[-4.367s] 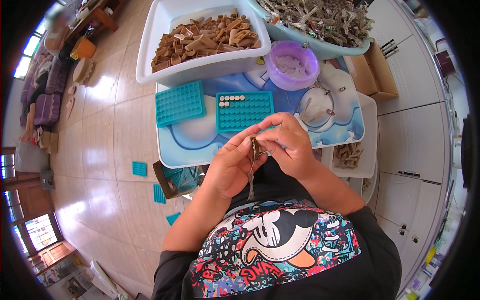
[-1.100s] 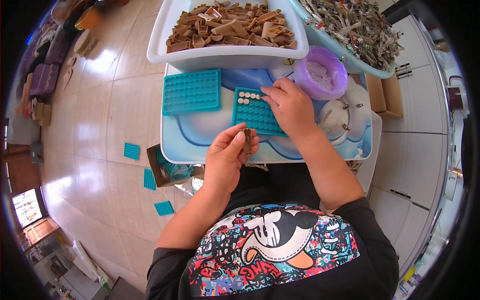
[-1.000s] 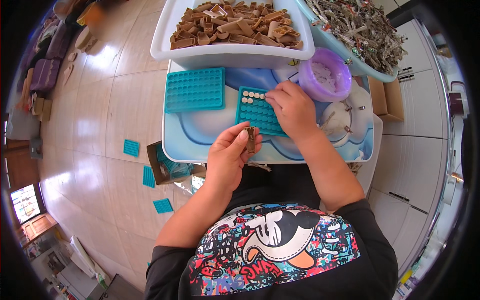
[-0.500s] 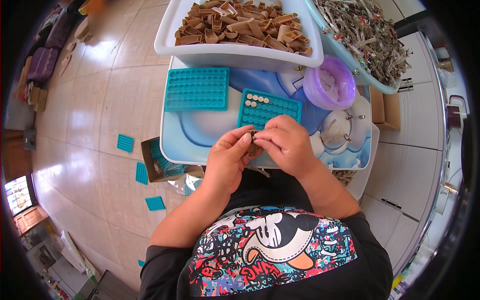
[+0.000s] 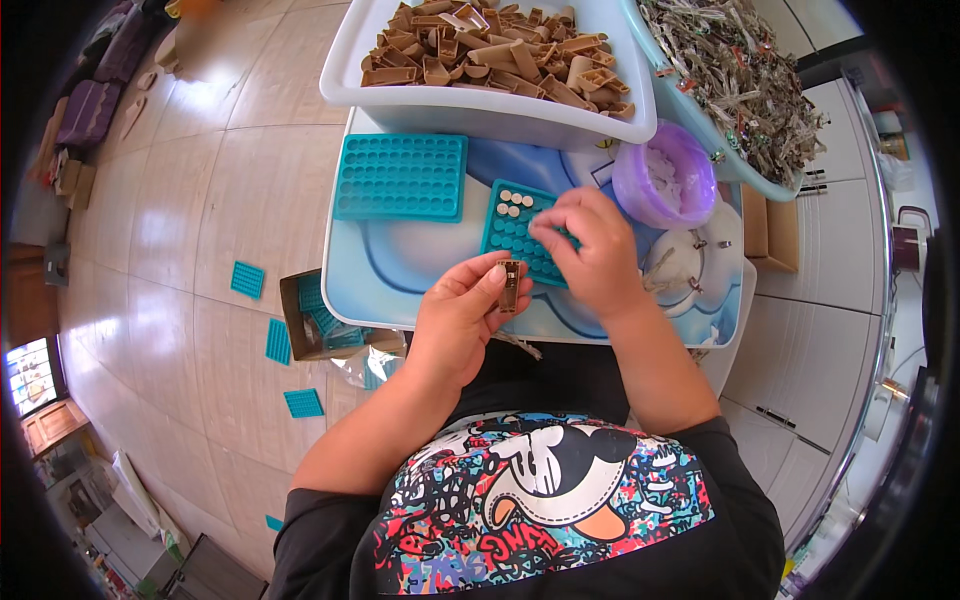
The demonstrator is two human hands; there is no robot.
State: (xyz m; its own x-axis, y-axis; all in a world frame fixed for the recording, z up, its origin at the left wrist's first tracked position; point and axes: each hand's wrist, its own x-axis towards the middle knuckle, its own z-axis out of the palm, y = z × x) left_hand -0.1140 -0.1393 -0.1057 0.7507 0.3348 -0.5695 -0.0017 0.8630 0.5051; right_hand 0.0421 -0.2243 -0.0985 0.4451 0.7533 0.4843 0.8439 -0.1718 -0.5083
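Glossy blue-and-white cloud-print tabletop (image 5: 390,285) filled the area beyond the lap. Small brown rectangular plastic housing (image 5: 510,290) was in the left hand (image 5: 450,315), clamped between thumb and fingers, open side up, presumably to expose its cavity. Right hand (image 5: 598,250) was up and right of it, over the teal plastic pocketed tray (image 5: 510,243), fingers angled left, tips bunched; couldn't tell if they held anything. White round discs (image 5: 514,211) sat in pockets left of those tips; tray probably parked there for short reach. Translucent purple round bowl (image 5: 635,195) stood just beyond the right hand.
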